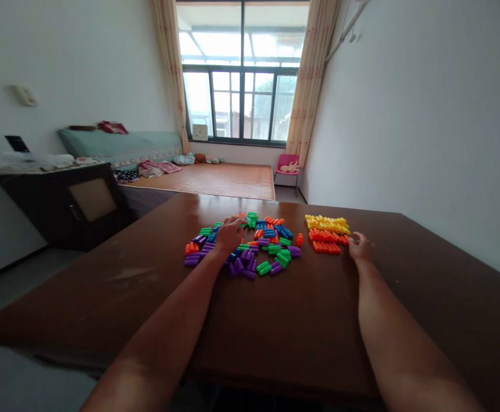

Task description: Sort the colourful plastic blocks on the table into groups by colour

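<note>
Yellow pieces (326,224) and orange pieces (327,236) lie in rows at right; the mixed pile (244,262), some orange included, lies unsorted. Left hand (230,233) over it, right hand (361,248) beside the rows, fingers part-curled; any grip, I cannot tell.

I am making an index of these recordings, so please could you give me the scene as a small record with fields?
surface: brown table
left hand: over the mixed pile; grip unclear
right hand: at the right end of the orange rows; contact unclear
mixed pile: purple, green, blue and orange pieces
lined up: yellow pieces beyond orange rows
apart: one orange piece between pile and rows
behind: bed, pink chair, window
</note>
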The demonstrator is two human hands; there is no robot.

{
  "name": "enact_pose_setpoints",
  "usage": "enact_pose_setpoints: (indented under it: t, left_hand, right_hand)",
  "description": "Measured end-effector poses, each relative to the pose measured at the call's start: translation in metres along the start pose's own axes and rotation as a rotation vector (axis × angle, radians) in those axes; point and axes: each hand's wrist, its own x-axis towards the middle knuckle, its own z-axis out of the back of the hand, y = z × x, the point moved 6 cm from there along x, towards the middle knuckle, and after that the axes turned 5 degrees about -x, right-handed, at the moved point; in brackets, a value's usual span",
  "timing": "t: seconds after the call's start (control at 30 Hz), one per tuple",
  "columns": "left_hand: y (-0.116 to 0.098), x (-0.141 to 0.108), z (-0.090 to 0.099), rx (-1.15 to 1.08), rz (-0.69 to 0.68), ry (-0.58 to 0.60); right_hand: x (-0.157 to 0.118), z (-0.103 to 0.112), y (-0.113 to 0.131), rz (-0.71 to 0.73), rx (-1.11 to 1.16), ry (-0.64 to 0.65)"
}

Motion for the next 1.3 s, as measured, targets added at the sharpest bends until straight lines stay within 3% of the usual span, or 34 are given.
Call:
enact_pose_setpoints:
  t: [0.1,0.17,0.3,0.4,0.5,0.67,0.73,0.83,0.97,1.03,1.17,1.23,1.3]
  left_hand:
    - [0.010,0.001,-0.003,0.001,0.062,0.074]
    - [0.009,-0.001,-0.009,0.028,0.064,0.181]
    - [0.010,-0.008,-0.018,0.135,0.083,0.412]
    - [0.015,-0.011,-0.019,0.159,0.093,0.524]
    - [0.020,-0.012,-0.017,0.184,0.079,0.557]
    - [0.018,-0.010,-0.015,0.262,0.064,0.481]
    - [0.017,-0.010,-0.016,0.276,0.087,0.444]
    - [0.016,-0.010,-0.018,0.280,0.107,0.406]
    - [0.015,-0.012,-0.020,0.266,0.125,0.392]
    - [0.015,-0.013,-0.020,0.237,0.138,0.381]
    - [0.017,-0.015,-0.018,0.195,0.167,0.358]
    - [0.018,-0.015,-0.018,0.183,0.168,0.348]
    - [0.020,-0.015,-0.020,0.177,0.170,0.334]
  right_hand:
    - [0.001,0.000,-0.001,-0.060,0.002,-0.104]
    - [0.000,0.000,0.008,-0.017,0.037,-0.143]
    - [-0.003,-0.002,0.029,0.092,0.104,-0.113]
    - [-0.005,-0.005,0.036,0.095,0.131,-0.087]
    - [-0.006,-0.004,0.037,0.057,0.139,-0.067]
    - [-0.006,0.009,0.052,0.070,0.161,-0.080]
    - [-0.011,0.016,0.074,0.149,0.177,-0.083]
    - [-0.029,0.018,0.125,0.325,0.218,-0.002]
    - [-0.075,-0.007,0.206,0.586,0.173,0.339]
    - [-0.099,-0.026,0.236,0.635,0.059,0.502]
    - [-0.123,-0.057,0.272,0.642,-0.071,0.672]
    - [-0.114,-0.068,0.282,0.663,-0.039,0.680]
    - [-0.089,-0.078,0.280,0.613,-0.031,0.631]
